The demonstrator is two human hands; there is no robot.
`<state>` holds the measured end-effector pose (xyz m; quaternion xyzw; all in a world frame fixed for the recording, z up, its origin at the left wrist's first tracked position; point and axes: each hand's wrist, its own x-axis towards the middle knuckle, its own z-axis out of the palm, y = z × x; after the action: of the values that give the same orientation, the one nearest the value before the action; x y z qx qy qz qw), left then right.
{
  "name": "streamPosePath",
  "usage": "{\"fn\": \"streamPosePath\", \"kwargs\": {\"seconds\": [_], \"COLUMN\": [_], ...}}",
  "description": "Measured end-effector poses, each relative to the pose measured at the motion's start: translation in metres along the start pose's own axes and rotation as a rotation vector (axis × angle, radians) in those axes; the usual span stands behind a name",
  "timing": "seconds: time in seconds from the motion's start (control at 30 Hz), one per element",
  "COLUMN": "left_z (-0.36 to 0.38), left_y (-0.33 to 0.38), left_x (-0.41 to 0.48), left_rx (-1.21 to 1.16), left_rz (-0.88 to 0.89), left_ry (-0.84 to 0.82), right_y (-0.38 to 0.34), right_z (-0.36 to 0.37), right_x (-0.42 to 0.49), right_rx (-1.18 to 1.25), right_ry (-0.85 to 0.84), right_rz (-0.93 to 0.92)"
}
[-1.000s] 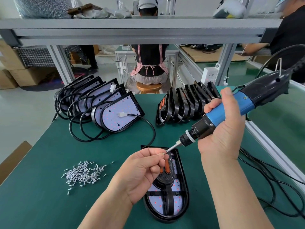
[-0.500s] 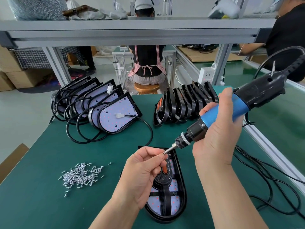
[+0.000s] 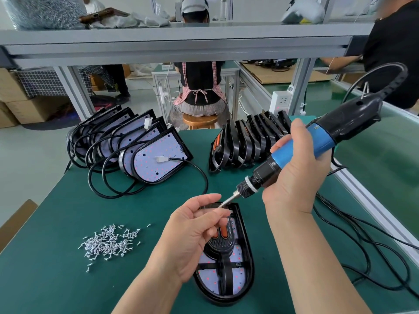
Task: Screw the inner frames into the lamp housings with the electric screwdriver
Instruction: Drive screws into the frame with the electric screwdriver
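Observation:
A black lamp housing [image 3: 246,252] lies flat on the green mat in front of me, with a black inner frame [image 3: 223,267] and orange parts seated in it. My right hand [image 3: 294,175] grips the blue and black electric screwdriver [image 3: 317,143], tilted so its bit points down and left. My left hand [image 3: 190,234] hovers over the housing's upper half and pinches something small at the bit tip, probably a screw. A pile of loose silver screws [image 3: 108,242] lies on the mat to the left.
Several lamp housings with LED boards and black cables [image 3: 140,150] lean in a row at the back left. Several black inner frames [image 3: 244,143] stand stacked at the back centre. Black cables [image 3: 362,250] trail on the right. People work beyond the bench.
The view has shifted slightly. Both hands stay together at the bit tip above the housing, and the screwdriver keeps its tilt.

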<state>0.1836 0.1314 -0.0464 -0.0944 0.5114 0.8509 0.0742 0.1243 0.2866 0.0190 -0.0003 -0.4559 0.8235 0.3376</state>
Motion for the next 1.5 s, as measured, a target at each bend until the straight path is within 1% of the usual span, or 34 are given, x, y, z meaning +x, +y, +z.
{"fn": "streamPosePath", "kwargs": {"seconds": [0.07,0.13,0.23,0.27,0.3,0.33,0.37,0.43,0.5,0.57,0.77,1.0,1.27,1.5], "left_z": [-0.006,-0.014,-0.034,-0.041,-0.047,-0.05,-0.05,-0.045,-0.038,-0.034,-0.035,-0.036,-0.036,-0.035], "left_y": [0.004,0.01,0.018,0.019,0.019,0.017,0.014,0.004,-0.002,-0.007,-0.016,-0.019,-0.021,-0.021], "left_x": [0.0,0.001,0.005,0.008,0.01,0.01,0.009,0.005,0.005,0.007,0.012,0.013,0.014,0.014], "left_rx": [0.056,0.084,0.134,0.222,0.363,0.536,0.714,1.006,1.092,1.11,0.957,0.918,0.858,0.838], "left_rz": [-0.014,-0.008,0.029,0.029,0.013,-0.017,-0.054,-0.13,-0.161,-0.151,-0.159,-0.151,-0.158,-0.152], "left_ry": [-0.012,0.019,0.176,0.25,0.319,0.363,0.368,0.289,0.167,0.097,0.097,0.113,0.104,0.101], "right_y": [-0.002,-0.001,0.005,0.007,0.01,0.014,0.02,0.031,0.041,0.05,0.067,0.074,0.069,0.07], "right_z": [0.0,-0.003,-0.002,-0.002,-0.002,-0.003,-0.004,-0.006,-0.007,-0.008,-0.008,-0.009,-0.008,-0.01], "right_x": [0.005,0.012,0.019,0.02,0.021,0.023,0.024,0.028,0.029,0.028,0.025,0.022,0.012,0.006], "right_rx": [-0.051,-0.059,0.005,0.024,0.018,-0.003,-0.022,-0.063,-0.093,-0.109,-0.189,-0.204,-0.22,-0.237], "right_ry": [-0.001,-0.023,0.063,0.092,0.111,0.109,0.105,0.094,0.069,0.048,-0.011,-0.02,-0.095,-0.11], "right_rz": [-0.01,-0.006,0.019,0.018,0.016,0.011,0.009,0.017,0.035,0.055,0.059,0.049,0.005,-0.005]}}
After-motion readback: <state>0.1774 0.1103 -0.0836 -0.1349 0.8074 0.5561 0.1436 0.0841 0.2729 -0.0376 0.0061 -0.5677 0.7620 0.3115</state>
